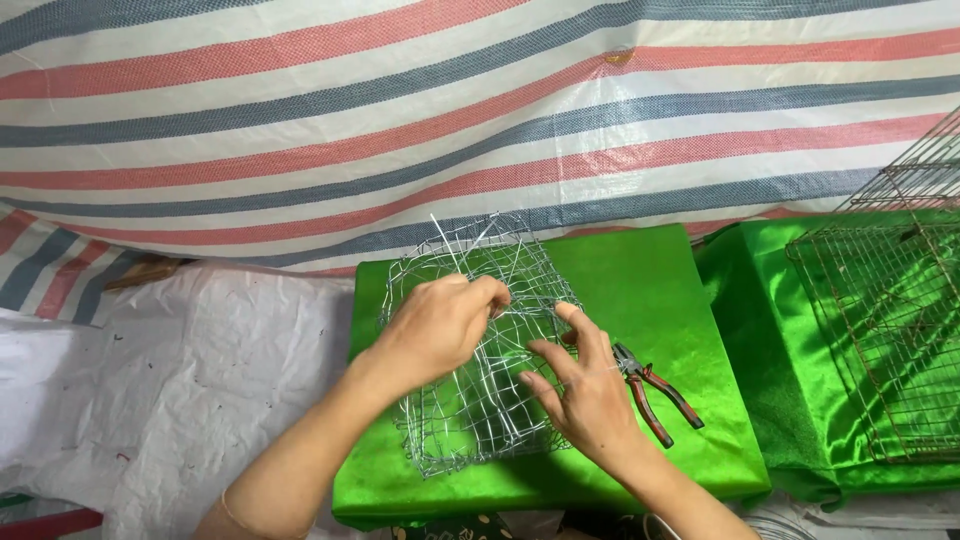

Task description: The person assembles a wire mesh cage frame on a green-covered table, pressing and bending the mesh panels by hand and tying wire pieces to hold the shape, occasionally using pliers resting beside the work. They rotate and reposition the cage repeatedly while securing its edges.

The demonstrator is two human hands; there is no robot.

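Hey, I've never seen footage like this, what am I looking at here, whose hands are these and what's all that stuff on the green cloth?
This is a single picture from a camera worn on a person's head, looking down at their own two bare hands. There is no machine.

The left hand pinches a thin silver wire of a bent wire mesh panel. The right hand rests on the mesh with fingers spread, steadying it. The mesh lies on a block covered in shiny green cloth.

Beside the right hand lie pliers with red and black handles, untouched. At the right edge stands a rusty wire cage on more green cloth. Behind everything hangs a striped tarpaulin, with a white plastic sheet at the left.
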